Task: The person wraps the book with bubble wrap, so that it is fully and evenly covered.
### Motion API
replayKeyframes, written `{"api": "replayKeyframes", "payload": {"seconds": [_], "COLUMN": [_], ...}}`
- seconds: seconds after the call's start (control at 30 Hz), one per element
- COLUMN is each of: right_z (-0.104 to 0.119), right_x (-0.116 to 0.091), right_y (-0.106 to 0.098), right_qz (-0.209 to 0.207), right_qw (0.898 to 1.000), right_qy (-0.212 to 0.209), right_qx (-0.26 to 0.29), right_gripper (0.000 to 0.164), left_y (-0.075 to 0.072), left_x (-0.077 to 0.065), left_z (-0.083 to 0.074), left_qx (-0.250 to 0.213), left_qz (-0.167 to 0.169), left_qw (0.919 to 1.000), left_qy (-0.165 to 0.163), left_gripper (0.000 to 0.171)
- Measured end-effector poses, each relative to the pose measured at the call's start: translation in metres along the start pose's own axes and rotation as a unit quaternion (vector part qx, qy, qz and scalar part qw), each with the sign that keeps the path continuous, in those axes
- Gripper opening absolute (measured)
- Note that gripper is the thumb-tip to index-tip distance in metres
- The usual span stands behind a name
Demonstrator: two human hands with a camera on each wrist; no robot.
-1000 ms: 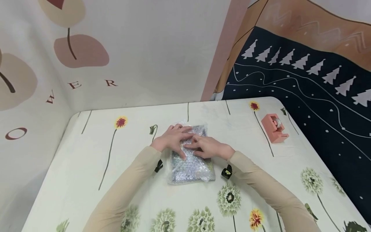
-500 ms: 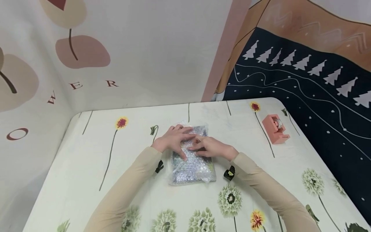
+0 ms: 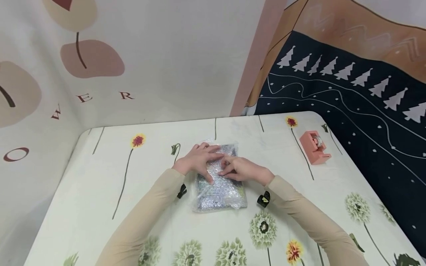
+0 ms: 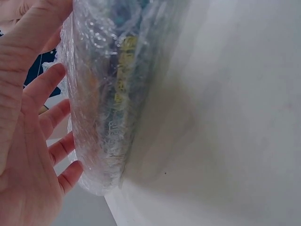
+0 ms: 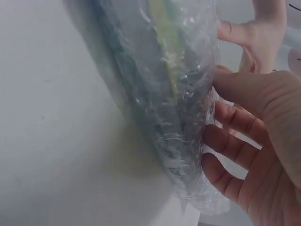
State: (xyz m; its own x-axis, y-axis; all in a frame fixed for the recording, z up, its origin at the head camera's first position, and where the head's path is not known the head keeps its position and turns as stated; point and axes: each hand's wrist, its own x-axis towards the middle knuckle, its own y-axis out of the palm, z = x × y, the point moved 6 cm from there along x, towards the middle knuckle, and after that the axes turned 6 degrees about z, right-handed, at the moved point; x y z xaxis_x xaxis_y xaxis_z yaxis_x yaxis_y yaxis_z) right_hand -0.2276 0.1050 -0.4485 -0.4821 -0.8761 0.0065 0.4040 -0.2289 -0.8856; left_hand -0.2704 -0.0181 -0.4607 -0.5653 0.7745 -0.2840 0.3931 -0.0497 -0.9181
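Note:
A book (image 3: 221, 195) wrapped in clear bubble wrap lies flat on the table. Yellow lettering shows through the bubble wrap (image 4: 96, 146) along its spine in the left wrist view. My left hand (image 3: 198, 159) rests on the upper left of the package, fingers spread and thumb pointing toward me. From the right, my right hand (image 3: 245, 170) touches the top of the wrap close beside the left fingers, its fingers loosely bent. The right wrist view has these fingertips (image 5: 214, 136) against the plastic surface, with the left hand beyond.
A pink tape dispenser (image 3: 311, 149) with a roll of clear tape stands at the back right of the table. The tablecloth (image 3: 149, 207) is white with printed flowers. Patterned curtains (image 3: 173, 66) hang behind and to the right.
My right hand has shifted slightly to the right over the wrap, its fingers bending a little more. The left hand and the wrapped book stay in place.

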Motion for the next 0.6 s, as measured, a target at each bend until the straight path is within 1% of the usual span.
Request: {"api": "replayKeyframes", "payload": {"seconds": [0.17, 0.3, 0.4, 0.53, 0.6], "right_z": [0.003, 0.002, 0.002, 0.000, -0.001], "right_x": [-0.006, -0.010, -0.011, -0.019, -0.024], "right_y": [-0.003, -0.003, -0.001, -0.002, -0.004], "right_qz": [-0.008, -0.008, -0.003, -0.007, -0.022], "right_qw": [1.000, 1.000, 1.000, 0.999, 0.997], "right_qy": [-0.008, -0.010, -0.008, 0.010, 0.016], "right_qx": [0.014, 0.008, 0.007, 0.050, 0.074], "right_gripper": [0.020, 0.019, 0.022, 0.022, 0.023], "left_y": [0.000, 0.000, 0.001, 0.000, 0.000], "left_x": [0.000, 0.000, -0.001, -0.006, -0.010], "left_z": [0.000, 0.001, 0.002, 0.002, 0.001], "left_qx": [0.001, 0.000, -0.004, -0.019, -0.029], "left_qz": [0.001, -0.002, 0.000, -0.006, -0.017], "left_qw": [1.0000, 1.0000, 1.0000, 0.9998, 0.9993], "left_qy": [0.003, 0.007, 0.004, 0.008, 0.016], "left_gripper": [0.105, 0.104, 0.104, 0.101, 0.098]}}
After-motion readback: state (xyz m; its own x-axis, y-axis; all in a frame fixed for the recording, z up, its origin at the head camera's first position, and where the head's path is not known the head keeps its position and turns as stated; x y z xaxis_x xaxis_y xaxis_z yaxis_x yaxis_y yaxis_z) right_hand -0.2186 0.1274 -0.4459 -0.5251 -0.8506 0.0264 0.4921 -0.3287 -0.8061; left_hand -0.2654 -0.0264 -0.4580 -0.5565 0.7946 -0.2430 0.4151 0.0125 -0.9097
